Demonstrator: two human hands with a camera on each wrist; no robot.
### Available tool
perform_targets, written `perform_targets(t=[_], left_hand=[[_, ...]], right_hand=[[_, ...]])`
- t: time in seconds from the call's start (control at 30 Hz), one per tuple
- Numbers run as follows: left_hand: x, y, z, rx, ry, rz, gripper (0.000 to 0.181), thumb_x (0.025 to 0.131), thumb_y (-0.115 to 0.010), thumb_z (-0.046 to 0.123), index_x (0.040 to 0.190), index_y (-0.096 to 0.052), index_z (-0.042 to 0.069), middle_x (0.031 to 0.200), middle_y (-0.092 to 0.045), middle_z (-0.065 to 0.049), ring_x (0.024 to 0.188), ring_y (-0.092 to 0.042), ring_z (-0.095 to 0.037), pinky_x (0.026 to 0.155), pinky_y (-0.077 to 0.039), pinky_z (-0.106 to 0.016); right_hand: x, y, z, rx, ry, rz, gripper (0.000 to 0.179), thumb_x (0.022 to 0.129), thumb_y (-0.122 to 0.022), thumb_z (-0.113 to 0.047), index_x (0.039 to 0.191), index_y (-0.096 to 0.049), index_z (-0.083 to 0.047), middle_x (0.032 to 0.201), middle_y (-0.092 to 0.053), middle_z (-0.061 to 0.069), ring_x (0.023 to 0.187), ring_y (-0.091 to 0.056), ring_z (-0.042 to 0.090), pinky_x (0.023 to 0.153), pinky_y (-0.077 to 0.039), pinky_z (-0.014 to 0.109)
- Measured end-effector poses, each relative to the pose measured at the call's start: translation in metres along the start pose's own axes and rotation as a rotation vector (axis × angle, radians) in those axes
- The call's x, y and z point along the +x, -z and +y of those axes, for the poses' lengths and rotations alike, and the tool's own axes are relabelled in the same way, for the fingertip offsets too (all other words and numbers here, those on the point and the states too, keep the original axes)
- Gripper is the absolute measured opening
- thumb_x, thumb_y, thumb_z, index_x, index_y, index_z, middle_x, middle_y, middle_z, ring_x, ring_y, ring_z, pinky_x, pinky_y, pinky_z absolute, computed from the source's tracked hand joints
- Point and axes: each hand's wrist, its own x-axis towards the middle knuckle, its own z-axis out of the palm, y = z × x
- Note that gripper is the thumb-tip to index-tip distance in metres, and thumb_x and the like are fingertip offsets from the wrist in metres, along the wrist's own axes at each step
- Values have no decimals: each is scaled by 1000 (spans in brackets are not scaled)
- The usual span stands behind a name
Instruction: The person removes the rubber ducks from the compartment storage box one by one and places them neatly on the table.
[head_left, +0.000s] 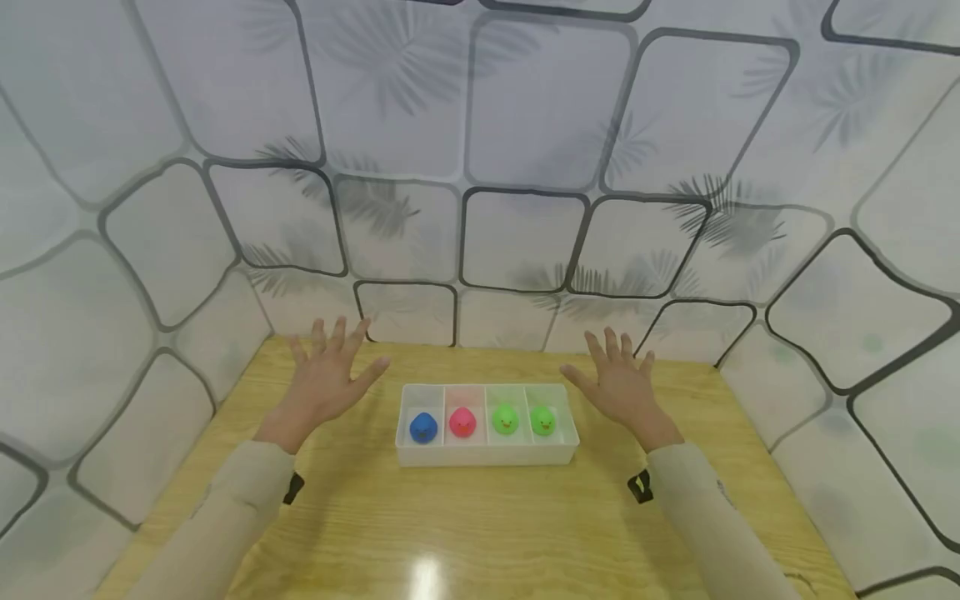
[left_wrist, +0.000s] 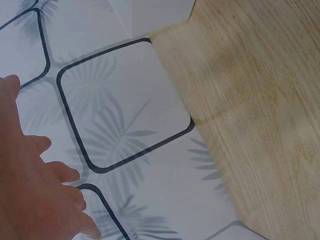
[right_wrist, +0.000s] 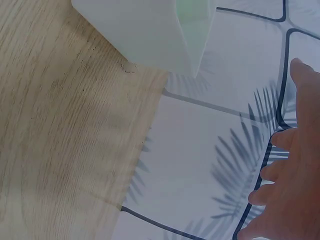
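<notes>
A white tray (head_left: 487,456) with a row of compartments sits on the wooden table. In its leftmost compartment is a blue toy duck (head_left: 423,428), and beside it a pink toy duck (head_left: 462,422). Two green toy ducks, the nearer-to-middle green duck (head_left: 506,419) and the rightmost green duck (head_left: 543,421), occupy the other compartments. My left hand (head_left: 324,383) is spread to the left of the tray, holding nothing. To the tray's right, my right hand (head_left: 618,385) is likewise spread with nothing in it. Both hands are apart from the tray.
The wooden table (head_left: 480,525) ends at a patterned wall covering (head_left: 525,242) behind the tray, with similar panels on the left and right sides. A dark wrist device (head_left: 641,486) shows at my right sleeve, another at the left sleeve (head_left: 247,479).
</notes>
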Motion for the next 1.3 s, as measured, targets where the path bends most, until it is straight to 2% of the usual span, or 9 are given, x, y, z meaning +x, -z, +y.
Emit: perform_targets(t=[0.17, 0.3, 0.43, 0.57, 0.8, 0.9, 1.03, 1.17, 1.3], left_hand=[[1, -2, 0, -43, -18, 2, 84, 107, -40, 66, 171, -10, 22, 174, -5, -31, 158, 8, -59, 116, 12, -85], [1, -2, 2, -92, -47, 2, 81, 108, -41, 62, 171, -13, 20, 173, -10, -32, 158, -3, -59, 119, 5, -83], [0, -3, 5, -144, -87, 13, 78, 109, -44, 58, 169, -22, 13, 172, -17, -31, 157, -17, -58, 123, -11, -79], [-2, -6, 8, -178, -102, 14, 76, 110, -45, 56, 168, -26, 11, 171, -25, -28, 154, -29, -55, 120, -28, -75], [-4, -11, 11, -200, -88, -10, 76, 109, -45, 60, 165, -34, 10, 167, -39, -21, 151, -41, -48, 121, -35, -67], [-4, -16, 10, -195, -81, -22, 75, 108, -45, 62, 164, -38, 12, 162, -47, -22, 143, -51, -47, 118, -41, -66], [-5, -25, 9, -174, -72, -28, 72, 107, -47, 63, 159, -47, 13, 146, -63, -23, 126, -66, -44, 104, -53, -63], [-7, -32, 8, -182, -67, -27, 69, 105, -53, 61, 154, -54, 12, 139, -69, -20, 119, -70, -40, 93, -59, -58], [-8, -39, 9, -208, -75, -7, 62, 103, -62, 54, 149, -60, 12, 135, -72, -19, 116, -72, -38, 91, -61, -55]], right_hand=[[-2, -2, 0, 5, 6, 4, 96, 102, -37, -76, 170, -17, -12, 175, -7, 29, 158, -4, 59, 116, 5, 86], [-4, -3, -1, 14, 27, 7, 94, 103, -39, -74, 170, -18, -12, 174, -9, 29, 158, -4, 59, 117, 4, 86], [-6, -5, -3, 27, 46, 1, 92, 104, -41, -71, 169, -18, -11, 174, -10, 29, 159, -4, 58, 117, 3, 86], [-7, -10, -4, 54, 63, 0, 90, 104, -44, -68, 169, -21, -10, 174, -12, 30, 158, -6, 58, 117, 4, 86], [-8, -23, -4, 58, 77, 2, 88, 105, -46, -66, 169, -23, -11, 173, -14, 30, 158, -10, 59, 117, 4, 85], [-9, -27, -5, 58, 80, -4, 87, 105, -45, -67, 168, -23, -11, 173, -15, 30, 158, -11, 59, 117, 2, 86], [-11, -32, -8, 79, 82, -19, 87, 105, -47, -65, 168, -24, -10, 172, -16, 31, 158, -9, 58, 116, -1, 88], [-13, -38, -9, 81, 82, -48, 87, 105, -45, -66, 169, -21, -10, 173, -14, 30, 160, -5, 55, 118, 1, 86], [-16, -42, -10, 106, 93, -55, 87, 106, -47, -63, 168, -22, -9, 173, -12, 30, 159, -6, 56, 117, 4, 86]])
